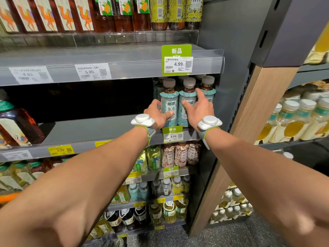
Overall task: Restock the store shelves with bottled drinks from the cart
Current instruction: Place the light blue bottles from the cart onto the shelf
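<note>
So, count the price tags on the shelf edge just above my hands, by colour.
White price tags: 2
Green new-item price tag: 1
Total: 3

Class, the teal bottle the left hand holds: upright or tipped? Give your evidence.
Upright. The teal bottle stands on the shelf with its cap on top; the left hand grips its side.
</note>
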